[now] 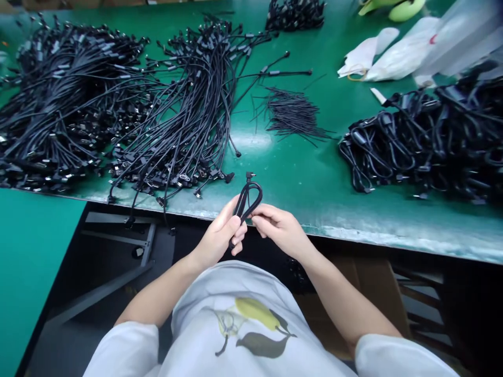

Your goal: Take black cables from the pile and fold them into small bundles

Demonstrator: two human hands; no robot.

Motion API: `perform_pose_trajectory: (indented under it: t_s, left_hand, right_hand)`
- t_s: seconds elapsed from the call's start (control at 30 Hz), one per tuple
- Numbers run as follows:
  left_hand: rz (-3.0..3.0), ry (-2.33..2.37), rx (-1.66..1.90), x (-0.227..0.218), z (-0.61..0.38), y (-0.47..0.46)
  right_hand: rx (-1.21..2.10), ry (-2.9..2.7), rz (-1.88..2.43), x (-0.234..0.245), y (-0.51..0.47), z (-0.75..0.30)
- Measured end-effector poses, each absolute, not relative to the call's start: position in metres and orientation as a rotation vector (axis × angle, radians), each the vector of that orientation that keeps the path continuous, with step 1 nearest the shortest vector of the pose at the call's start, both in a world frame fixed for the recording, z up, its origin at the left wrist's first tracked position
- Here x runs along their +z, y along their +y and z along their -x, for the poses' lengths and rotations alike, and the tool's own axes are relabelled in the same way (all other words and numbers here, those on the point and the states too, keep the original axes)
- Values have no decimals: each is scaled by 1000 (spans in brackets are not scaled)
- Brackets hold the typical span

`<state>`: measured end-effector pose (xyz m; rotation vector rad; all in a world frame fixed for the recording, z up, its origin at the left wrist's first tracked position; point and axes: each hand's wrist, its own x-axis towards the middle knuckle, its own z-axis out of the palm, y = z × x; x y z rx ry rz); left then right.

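A black cable [258, 195], folded into a small loop, stands up in front of me at the table's front edge. Its angled plug [250, 175] points upward from the top of the bundle. My left hand [226, 230] is closed around the lower part of the folded cable, thumb across it. On the other side, my right hand [277, 225] pinches with thumb and forefinger right beside the loop. Whatever lies between those fingertips is hidden or too small to make out.
On the green table [306, 183] lie loose cables [196, 99] and a larger cable heap [66, 99] to the left. Short thin black ties [294, 112] are piled mid-table. Bundled looped cables [428, 136] lie at right, below white plastic bags [404, 52]. Another black pile [294, 14] sits behind.
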<state>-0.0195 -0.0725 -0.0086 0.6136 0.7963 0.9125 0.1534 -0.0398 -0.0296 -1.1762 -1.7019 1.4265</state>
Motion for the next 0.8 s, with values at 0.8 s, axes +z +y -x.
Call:
perform_pose_trajectory:
  t_s: [0.8]
  left_hand:
    - [-744, 968, 1122, -11, 24, -85]
  right_hand:
    - [-76, -2451, 863, -2, -50, -141]
